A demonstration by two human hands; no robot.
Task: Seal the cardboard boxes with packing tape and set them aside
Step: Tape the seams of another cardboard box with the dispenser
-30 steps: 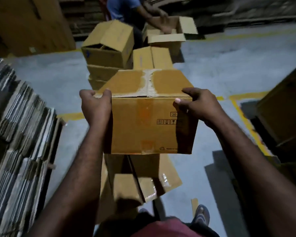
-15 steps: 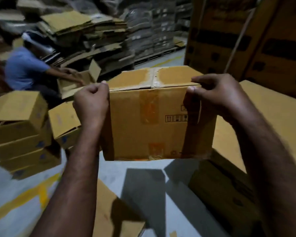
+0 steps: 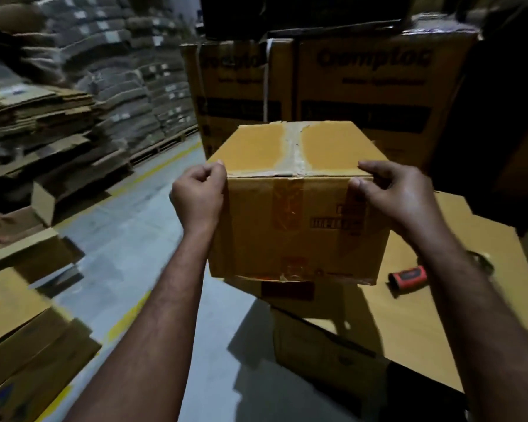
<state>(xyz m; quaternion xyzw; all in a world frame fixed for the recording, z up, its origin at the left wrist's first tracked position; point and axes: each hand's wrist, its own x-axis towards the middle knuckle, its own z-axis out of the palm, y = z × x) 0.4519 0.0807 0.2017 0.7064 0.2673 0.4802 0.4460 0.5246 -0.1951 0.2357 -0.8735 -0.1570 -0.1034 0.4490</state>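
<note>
Left of the cardboard box [image 3: 296, 233], flattened cardboard stacks [image 3: 37, 117] stand well apart from it. The left hand [image 3: 198, 197] curls its fingers round the box's upper left edge. The box is upright, taped along its top seam, and held over a low cardboard surface [image 3: 424, 330]; whether it touches cannot be told. The right hand [image 3: 392, 196] grips its upper right corner, thumb on the front. Right of the box lies a red-and-black tool [image 3: 408, 277].
</note>
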